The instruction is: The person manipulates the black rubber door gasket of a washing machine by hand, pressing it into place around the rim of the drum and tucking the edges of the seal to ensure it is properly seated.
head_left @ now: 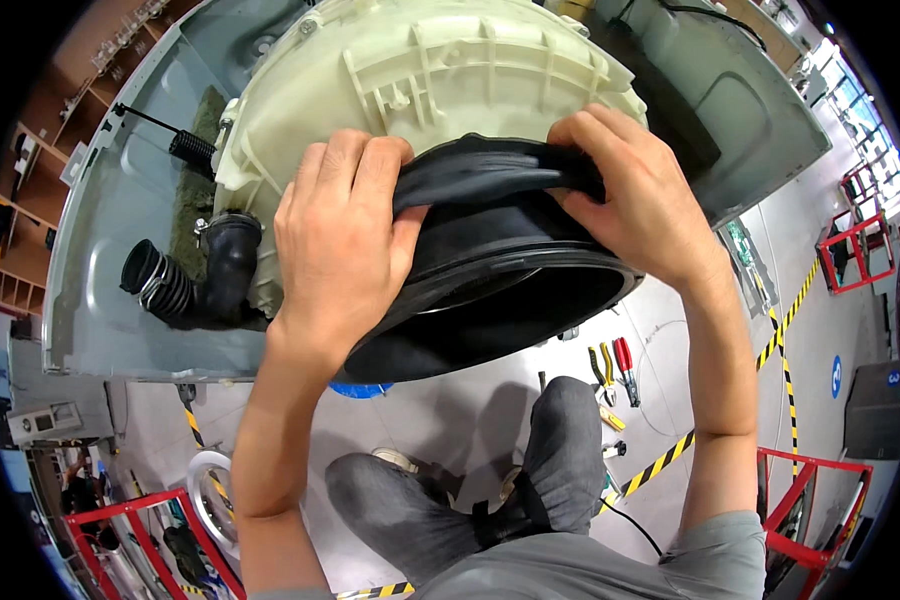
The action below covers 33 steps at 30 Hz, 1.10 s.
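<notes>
Head view: black rubber gasket (490,228) lying between both hands, its upper fold running crosswise, neither hand clearly nearer. Left hand (342,225) holding fold's left end, right hand (638,195) its right; thumbs and fingers pinching rubber. Gasket looking smooth, round-mouthed, sitting before ribbed cream plastic tub (450,75). Grey metal cabinet (95,265) flanking tub; bent black hose (232,262) jutting beside left hand.

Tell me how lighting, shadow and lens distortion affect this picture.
Head view: the windows at upper right are glaringly bright; soft shadows fall on the floor near the knees; the black rubber gasket catches faint highlights; the fisheye bows the grey cabinet; left hand and right hand look sharp.
</notes>
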Each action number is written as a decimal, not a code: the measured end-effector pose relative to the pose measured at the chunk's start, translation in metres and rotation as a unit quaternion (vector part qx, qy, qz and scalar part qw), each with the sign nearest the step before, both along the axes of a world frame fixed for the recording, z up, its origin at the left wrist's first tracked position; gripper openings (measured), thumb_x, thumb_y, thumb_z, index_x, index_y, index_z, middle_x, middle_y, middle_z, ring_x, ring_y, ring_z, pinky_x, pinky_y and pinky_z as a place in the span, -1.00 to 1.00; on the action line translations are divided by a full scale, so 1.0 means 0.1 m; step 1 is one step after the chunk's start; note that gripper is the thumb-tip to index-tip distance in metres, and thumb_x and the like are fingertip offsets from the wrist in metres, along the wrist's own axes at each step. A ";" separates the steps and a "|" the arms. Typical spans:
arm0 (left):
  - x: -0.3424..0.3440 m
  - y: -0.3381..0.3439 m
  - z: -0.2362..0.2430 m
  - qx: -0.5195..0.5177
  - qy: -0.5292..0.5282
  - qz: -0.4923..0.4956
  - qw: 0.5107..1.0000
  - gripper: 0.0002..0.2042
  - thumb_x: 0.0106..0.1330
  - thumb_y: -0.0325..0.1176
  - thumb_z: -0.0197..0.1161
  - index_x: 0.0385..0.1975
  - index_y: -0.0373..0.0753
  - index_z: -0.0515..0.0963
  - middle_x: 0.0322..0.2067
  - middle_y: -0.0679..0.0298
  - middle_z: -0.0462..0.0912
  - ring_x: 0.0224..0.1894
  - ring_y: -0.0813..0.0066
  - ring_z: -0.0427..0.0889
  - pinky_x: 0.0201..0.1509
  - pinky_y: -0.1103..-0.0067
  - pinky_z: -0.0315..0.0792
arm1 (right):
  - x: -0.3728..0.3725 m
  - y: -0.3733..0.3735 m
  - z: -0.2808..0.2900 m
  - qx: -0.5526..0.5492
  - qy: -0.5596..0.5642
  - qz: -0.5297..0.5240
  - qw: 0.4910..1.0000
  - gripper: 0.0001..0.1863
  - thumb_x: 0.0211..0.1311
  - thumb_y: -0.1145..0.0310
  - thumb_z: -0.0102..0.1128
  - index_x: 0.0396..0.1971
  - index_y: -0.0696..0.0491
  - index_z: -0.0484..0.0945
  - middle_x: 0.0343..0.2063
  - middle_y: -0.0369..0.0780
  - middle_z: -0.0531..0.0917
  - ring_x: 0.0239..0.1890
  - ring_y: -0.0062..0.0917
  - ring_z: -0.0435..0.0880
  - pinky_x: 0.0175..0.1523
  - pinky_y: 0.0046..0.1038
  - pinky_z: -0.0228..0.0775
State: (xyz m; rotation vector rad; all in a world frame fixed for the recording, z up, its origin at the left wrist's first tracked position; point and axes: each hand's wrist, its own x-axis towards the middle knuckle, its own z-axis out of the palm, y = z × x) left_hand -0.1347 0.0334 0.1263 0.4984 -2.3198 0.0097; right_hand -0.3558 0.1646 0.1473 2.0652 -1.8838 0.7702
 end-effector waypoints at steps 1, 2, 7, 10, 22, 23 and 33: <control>0.00 -0.01 -0.01 -0.005 -0.003 0.003 1.000 -0.61 -0.04 -0.54 0.46 -0.18 -0.23 0.51 -0.23 0.17 0.55 -0.15 0.07 0.55 -0.12 0.27 0.43 | 0.00 -0.02 -0.01 -0.009 0.022 0.005 1.000 -0.63 -0.04 0.51 0.42 -0.19 0.11 0.50 -0.30 -0.16 0.57 -0.19 -0.19 0.61 -0.10 -0.27 0.48; 0.00 -0.02 -0.01 -0.010 -0.006 0.007 1.000 -0.60 -0.07 -0.53 0.47 -0.19 -0.21 0.51 -0.22 0.21 0.54 -0.15 0.11 0.54 -0.13 0.28 0.44 | 0.02 -0.04 -0.01 -0.019 0.043 0.010 0.999 -0.67 -0.02 0.49 0.39 -0.23 0.11 0.49 -0.33 -0.16 0.56 -0.21 -0.20 0.62 -0.13 -0.27 0.49; -0.02 -0.04 -0.04 -0.022 0.005 0.007 1.000 -0.58 -0.13 -0.52 0.46 -0.21 -0.19 0.49 -0.22 0.21 0.53 -0.16 0.12 0.53 -0.12 0.29 0.43 | 0.15 -0.13 -0.21 -0.106 0.171 -0.004 0.980 -0.87 0.00 0.46 0.18 -0.41 0.07 0.46 -0.50 -0.25 0.48 -0.42 -0.41 0.60 -0.38 -0.41 0.48; -0.03 -0.03 -0.05 -0.018 -0.002 0.002 1.000 -0.58 -0.11 -0.54 0.44 -0.18 -0.23 0.49 -0.21 0.15 0.53 -0.16 0.06 0.52 -0.10 0.27 0.42 | 0.10 -0.15 -0.36 -0.162 0.162 -0.040 0.973 -0.89 0.00 0.47 0.19 -0.44 0.07 0.46 -0.50 -0.27 0.46 -0.43 -0.44 0.58 -0.38 -0.43 0.46; -0.31 0.02 0.18 -0.034 -0.056 -0.062 0.996 -0.59 0.01 -0.56 0.40 -0.08 -0.32 0.52 -0.17 0.05 0.54 -0.12 -0.03 0.52 -0.02 0.23 0.41 | 0.04 -0.17 -0.55 -0.217 0.078 -0.018 0.973 -0.69 -0.09 0.44 0.28 -0.24 0.11 0.55 -0.38 -0.20 0.49 -0.31 -0.32 0.52 -0.17 -0.35 0.43; -0.31 0.04 0.16 -0.033 -0.061 -0.047 0.997 -0.60 0.02 -0.57 0.40 -0.08 -0.32 0.51 -0.17 0.05 0.54 -0.12 -0.03 0.52 -0.03 0.23 0.41 | 0.02 -0.15 -0.51 -0.207 0.047 -0.010 0.977 -0.66 -0.10 0.45 0.29 -0.22 0.12 0.55 -0.36 -0.19 0.50 -0.30 -0.30 0.52 -0.16 -0.34 0.43; -0.31 0.03 0.11 -0.049 -0.051 -0.039 0.997 -0.58 -0.07 -0.53 0.42 -0.13 -0.28 0.53 -0.21 0.14 0.53 -0.18 0.07 0.51 -0.10 0.30 0.41 | -0.33 -0.04 -0.22 -0.011 -0.098 0.068 0.993 -0.64 -0.07 0.46 0.42 -0.24 0.13 0.50 -0.31 -0.12 0.57 -0.16 -0.15 0.61 -0.07 -0.21 0.50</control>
